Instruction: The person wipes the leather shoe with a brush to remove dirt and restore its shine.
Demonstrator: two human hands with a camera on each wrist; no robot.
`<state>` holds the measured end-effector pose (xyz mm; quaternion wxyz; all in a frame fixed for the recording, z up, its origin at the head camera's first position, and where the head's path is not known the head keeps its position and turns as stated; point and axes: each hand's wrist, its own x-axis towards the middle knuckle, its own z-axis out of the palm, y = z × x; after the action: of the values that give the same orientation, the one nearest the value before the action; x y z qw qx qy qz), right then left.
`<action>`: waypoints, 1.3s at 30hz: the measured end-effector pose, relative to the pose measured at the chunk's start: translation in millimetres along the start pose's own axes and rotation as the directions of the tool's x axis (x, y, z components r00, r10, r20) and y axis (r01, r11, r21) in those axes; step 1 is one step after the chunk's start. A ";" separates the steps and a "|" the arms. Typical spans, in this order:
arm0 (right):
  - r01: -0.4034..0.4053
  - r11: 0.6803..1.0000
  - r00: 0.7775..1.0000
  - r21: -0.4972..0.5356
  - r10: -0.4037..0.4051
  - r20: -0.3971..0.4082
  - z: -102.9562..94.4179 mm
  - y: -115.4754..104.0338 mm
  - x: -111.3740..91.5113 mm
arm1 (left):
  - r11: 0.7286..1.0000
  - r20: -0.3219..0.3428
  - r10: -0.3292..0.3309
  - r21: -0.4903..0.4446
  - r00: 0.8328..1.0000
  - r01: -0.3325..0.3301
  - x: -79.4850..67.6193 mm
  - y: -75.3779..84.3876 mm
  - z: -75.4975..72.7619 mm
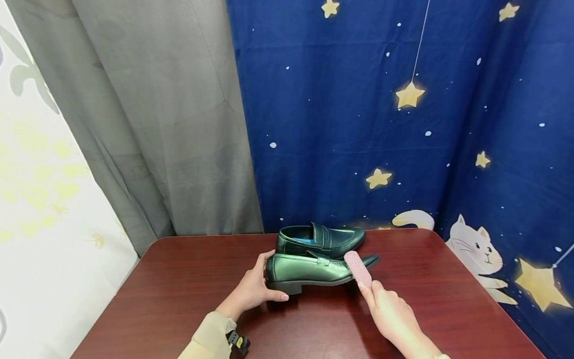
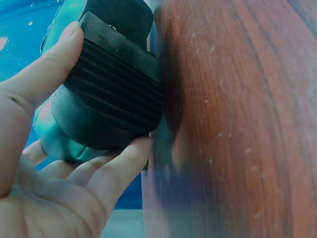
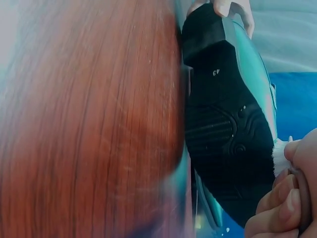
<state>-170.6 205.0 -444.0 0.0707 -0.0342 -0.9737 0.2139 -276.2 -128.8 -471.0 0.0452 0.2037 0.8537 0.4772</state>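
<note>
The left hand (image 1: 251,287) grips the green shoe (image 1: 307,269) by its heel (image 2: 114,89) beside the other shoe (image 1: 343,238), maybe just touching the table (image 1: 188,279); hard to see. The right hand (image 1: 394,313) holds a pink brush (image 1: 358,269). The shoe looks light and slippery, so hold that stiff heel.

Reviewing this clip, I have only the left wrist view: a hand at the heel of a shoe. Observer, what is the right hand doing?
Observer: In the head view, the right hand holds a pink brush over the front part of the shoe.
Operator: I can't see the brush at all. What colour are its bristles?
Observer: White; the right wrist view shows the bristles by the edge of the sole.
Operator: Is this the only shoe out?
Observer: No, the head view shows a second shoe, dark green, just behind the first.
</note>
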 end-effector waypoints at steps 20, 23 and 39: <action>-0.042 0.999 0.999 0.002 0.042 0.016 -8.2 19.6 3.2 | 1.000 -0.002 -0.003 -0.016 1.000 0.003 -4.5 0.4 0.8; -0.039 0.999 0.999 0.001 0.039 0.013 -8.7 20.9 5.2 | 1.000 -0.006 0.001 -0.019 1.000 -0.001 -4.5 0.5 0.7; -0.014 1.000 1.000 0.010 0.014 -0.024 -22.6 34.0 13.9 | 1.000 -0.003 0.012 -0.003 1.000 -0.012 -2.3 1.8 2.3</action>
<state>-179.7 246.4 -436.2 0.0813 -0.0432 -0.9714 0.2189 -272.9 -127.1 -470.9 0.0414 0.2079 0.8517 0.4792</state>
